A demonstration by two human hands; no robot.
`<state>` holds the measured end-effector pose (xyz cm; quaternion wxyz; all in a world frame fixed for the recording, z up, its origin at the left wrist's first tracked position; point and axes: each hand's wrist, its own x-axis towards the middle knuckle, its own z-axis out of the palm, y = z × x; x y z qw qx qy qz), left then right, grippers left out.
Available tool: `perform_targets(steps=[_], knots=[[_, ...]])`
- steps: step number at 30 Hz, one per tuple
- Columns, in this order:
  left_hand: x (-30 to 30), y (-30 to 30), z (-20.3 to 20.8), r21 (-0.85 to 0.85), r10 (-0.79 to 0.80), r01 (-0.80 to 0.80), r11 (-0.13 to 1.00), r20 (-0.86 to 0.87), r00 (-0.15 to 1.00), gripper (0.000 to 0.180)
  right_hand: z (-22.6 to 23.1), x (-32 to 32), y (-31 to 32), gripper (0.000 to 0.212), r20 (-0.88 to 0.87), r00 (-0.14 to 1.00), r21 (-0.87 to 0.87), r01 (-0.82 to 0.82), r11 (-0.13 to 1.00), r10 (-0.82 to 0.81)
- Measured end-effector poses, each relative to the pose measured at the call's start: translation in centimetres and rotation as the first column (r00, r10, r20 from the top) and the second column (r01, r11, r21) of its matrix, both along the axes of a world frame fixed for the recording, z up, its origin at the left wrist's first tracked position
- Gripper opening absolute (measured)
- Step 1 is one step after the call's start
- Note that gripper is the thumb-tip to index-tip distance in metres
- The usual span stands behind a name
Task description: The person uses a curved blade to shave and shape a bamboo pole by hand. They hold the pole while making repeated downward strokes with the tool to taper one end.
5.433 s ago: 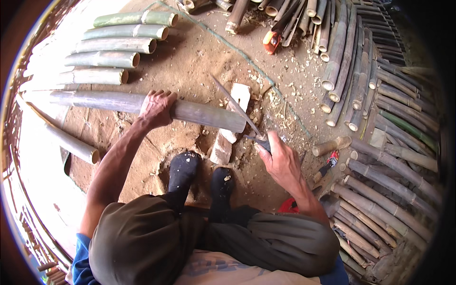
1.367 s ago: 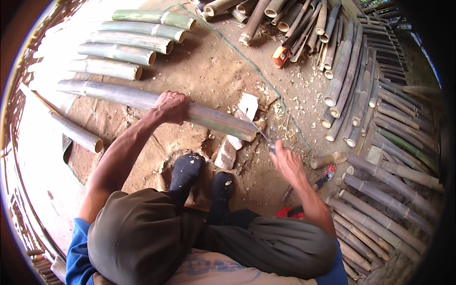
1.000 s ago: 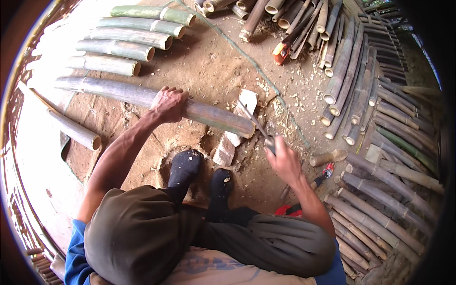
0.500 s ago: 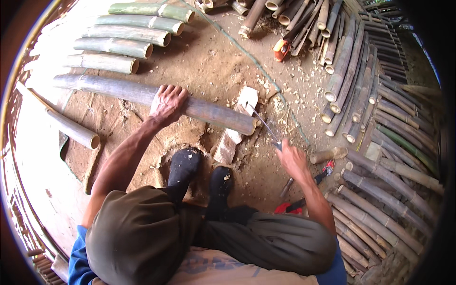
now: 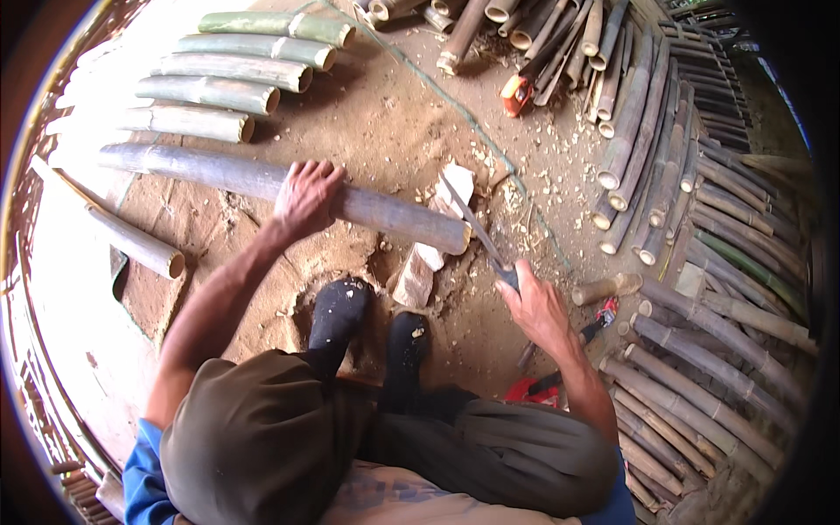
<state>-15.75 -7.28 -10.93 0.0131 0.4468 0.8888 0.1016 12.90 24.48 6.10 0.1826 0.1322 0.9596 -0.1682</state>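
Two bare hands show in the head view, both wrapped around something: your left hand (image 5: 311, 197) grasps the thick grey-brown bamboo pole (image 5: 249, 178) from above, and your right hand (image 5: 535, 302) grips a long, narrow metal knife (image 5: 472, 220) by its dark handle. The pole slants from the far left toward the middle, its right end over a pale, chipped wooden block (image 5: 415, 280). Your blade points far and left, just beside that end.
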Motion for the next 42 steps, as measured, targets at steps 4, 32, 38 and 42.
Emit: perform_targets(steps=[4, 32, 38, 42], knots=[[-4.9, 1.9, 2.8, -0.438, -0.045, 0.258, 0.861, 0.44, 0.897, 0.064, 4.6, -2.0, -3.1, 0.03, -0.385, 0.923, -0.131, -0.082, 0.988, 0.025], [-3.3, 1.7, -0.7, 0.04, -0.013, 0.016, 0.999, -0.069, 0.998, 0.048, 5.2, -2.2, -2.0, 0.033, -0.286, 0.949, -0.104, 0.109, 0.989, -0.135], [-5.8, 3.7, 4.2, -0.286, -0.052, 0.158, 0.945, 0.345, 0.937, 0.06, 1.9, -1.1, -0.6, 0.031, -0.415, 0.908, -0.063, 0.027, 0.998, -0.05], [-6.0, 3.5, 3.3, -0.309, 0.038, 0.092, 0.947, 0.391, 0.92, 0.046, -1.7, -2.1, 2.5, 0.029, 0.124, 0.991, 0.127, 0.04, 0.991, -0.056]])
